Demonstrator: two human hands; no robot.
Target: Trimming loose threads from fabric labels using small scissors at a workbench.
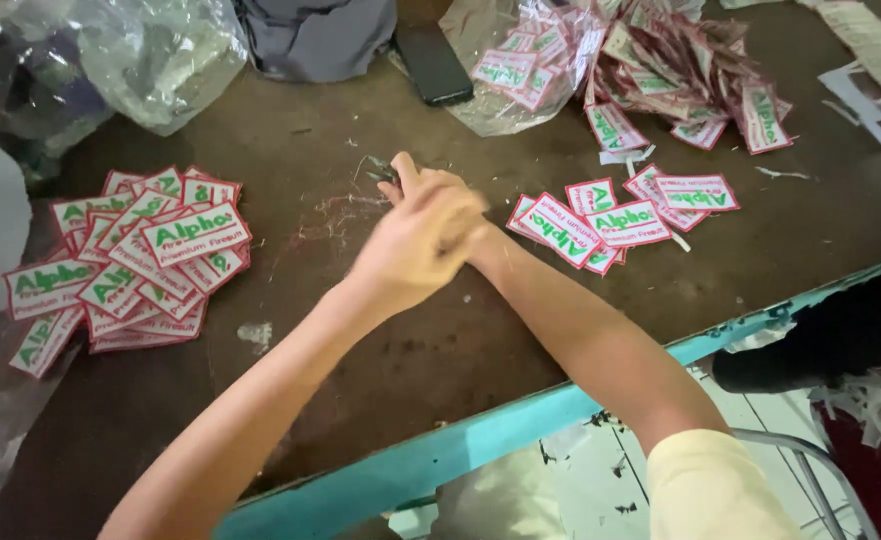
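Left edge of desk (380, 360): stack of red-bordered white patches (140, 255), neatly fanned, judged finished. Centre: left hand (415, 250) lies over the right hand (460, 215), both blurred; small snips (380, 170) stick out beyond the fingers. Grip on the snips probable, but which hand holds them, cannot tell. Loose thread scraps (345, 205) beside them. Right of the hands: small patch pile (625, 215). Far right corner: large heap in a clear bag (650, 70), apparently still to do.

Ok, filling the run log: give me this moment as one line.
left hand: over right, blurred | right hand: mostly hidden | small tool: at fingertips | patches: left pile; loose patches: right | table
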